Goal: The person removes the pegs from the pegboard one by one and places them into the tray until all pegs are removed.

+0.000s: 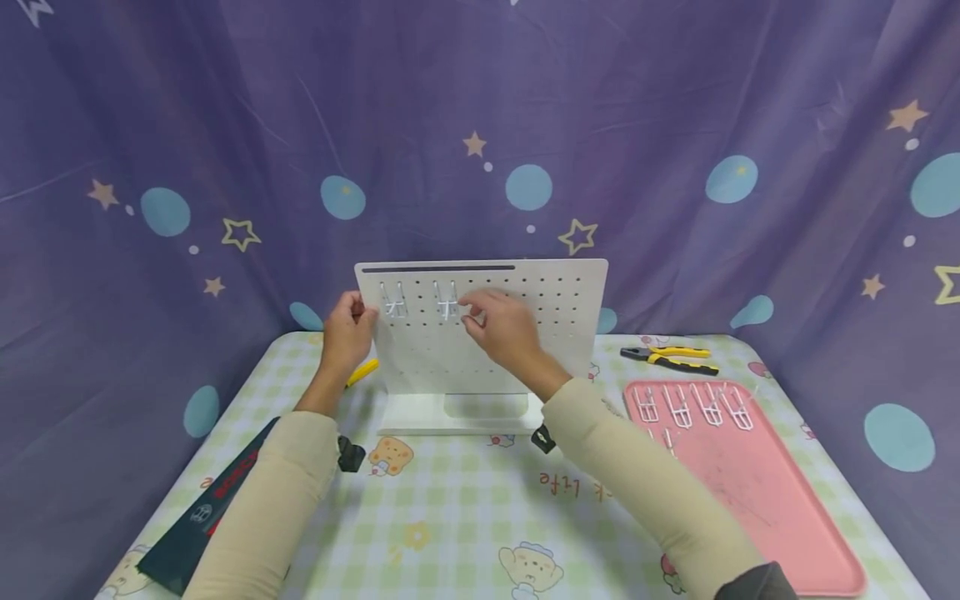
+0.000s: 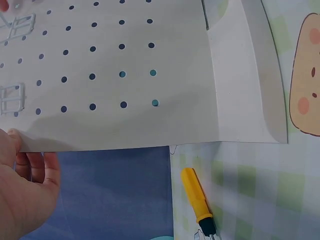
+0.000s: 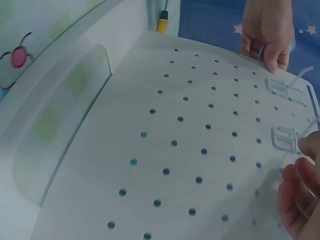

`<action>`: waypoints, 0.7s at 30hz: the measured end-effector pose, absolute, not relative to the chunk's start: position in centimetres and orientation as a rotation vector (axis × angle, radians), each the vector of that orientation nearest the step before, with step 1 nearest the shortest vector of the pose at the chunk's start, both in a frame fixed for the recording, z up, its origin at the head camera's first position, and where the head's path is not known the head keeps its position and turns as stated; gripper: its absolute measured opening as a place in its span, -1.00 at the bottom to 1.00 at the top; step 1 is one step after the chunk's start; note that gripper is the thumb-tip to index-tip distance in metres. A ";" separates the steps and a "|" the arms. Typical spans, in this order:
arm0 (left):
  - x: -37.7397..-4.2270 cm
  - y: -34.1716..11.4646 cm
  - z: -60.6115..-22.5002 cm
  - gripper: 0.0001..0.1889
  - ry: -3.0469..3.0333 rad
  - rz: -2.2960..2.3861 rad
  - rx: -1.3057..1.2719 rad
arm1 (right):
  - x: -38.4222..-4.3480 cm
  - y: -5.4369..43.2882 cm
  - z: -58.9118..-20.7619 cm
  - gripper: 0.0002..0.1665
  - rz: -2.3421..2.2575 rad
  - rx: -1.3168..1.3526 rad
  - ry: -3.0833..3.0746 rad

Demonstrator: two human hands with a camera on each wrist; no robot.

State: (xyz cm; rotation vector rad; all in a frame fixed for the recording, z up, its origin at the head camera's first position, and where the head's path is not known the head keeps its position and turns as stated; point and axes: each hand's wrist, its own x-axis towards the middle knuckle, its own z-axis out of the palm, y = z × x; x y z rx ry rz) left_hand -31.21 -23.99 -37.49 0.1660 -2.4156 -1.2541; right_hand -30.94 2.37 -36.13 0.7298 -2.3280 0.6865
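A white pegboard [image 1: 420,358] stands upright on its white base. Two white wire hooks hang in its upper holes: a left hook [image 1: 393,302] near the side edge and a second hook [image 1: 446,302] further in. My left hand [image 1: 350,329] grips the board's left edge, thumb in front and fingers behind, as the left wrist view shows. Beside the second hook is my right hand [image 1: 502,329], a fingertip at the hook's side and a gap between thumb and forefinger. In the right wrist view, that fingertip overlaps the edge of the hook [image 3: 284,139]; contact is unclear.
At right, a pink tray [image 1: 750,500] holds several more wire hooks [image 1: 678,406]. Pliers [image 1: 667,358] with yellow and black handles lie behind it. A yellow-handled tool [image 2: 196,194] lies behind the board at left. A dark green Bosch pouch [image 1: 202,517] lies near the left forearm.
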 end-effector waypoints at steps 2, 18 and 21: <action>-31.2 -23.9 -37.4 -0.73 -2.419 -1.250 0.160 | -31.1 1.7 -36.0 -0.71 0.676 0.710 -2.337; -31.1 -23.9 -37.3 -0.74 -2.440 -1.276 0.180 | -31.6 -0.7 -35.4 -0.86 0.599 0.607 -2.412; -31.1 -24.0 -37.4 -0.74 -2.437 -1.268 0.181 | -31.7 -0.8 -35.4 -0.88 0.594 0.603 -2.397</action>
